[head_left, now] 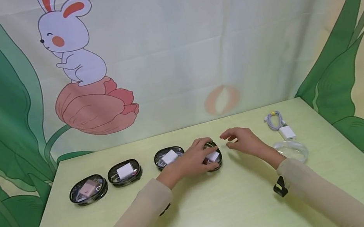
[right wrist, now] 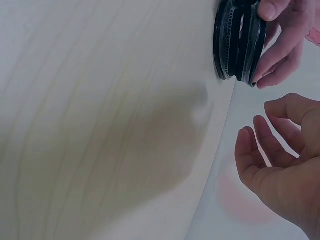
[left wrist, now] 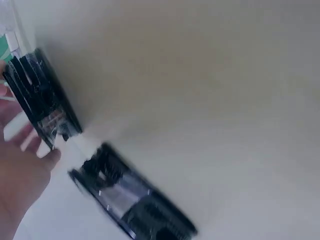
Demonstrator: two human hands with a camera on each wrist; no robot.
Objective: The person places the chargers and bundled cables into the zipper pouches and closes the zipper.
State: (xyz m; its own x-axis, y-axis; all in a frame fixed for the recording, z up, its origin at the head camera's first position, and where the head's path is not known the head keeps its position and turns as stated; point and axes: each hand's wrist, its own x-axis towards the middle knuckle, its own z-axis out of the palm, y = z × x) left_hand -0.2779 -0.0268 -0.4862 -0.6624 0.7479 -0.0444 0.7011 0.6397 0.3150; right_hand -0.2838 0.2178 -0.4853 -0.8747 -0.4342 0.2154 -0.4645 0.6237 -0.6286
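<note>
My left hand lies over an oval zip case with a clear top and black rim, thumb at its near end and fingers toward the far end. A white charger shows through that top. From the right wrist view, the thumb and fingers of the left hand sit on the case's edge and face. Just to the right, my right hand hovers above the table with loosely bent fingers, apart from the case and holding nothing. In the right wrist view the right hand has bare fingertips.
Left of the held case stand a similar case, another with a white charger, and one with a pinkish charger. On the right lie a coiled lilac cable, a white charger and a transparent case. A printed curtain hangs behind.
</note>
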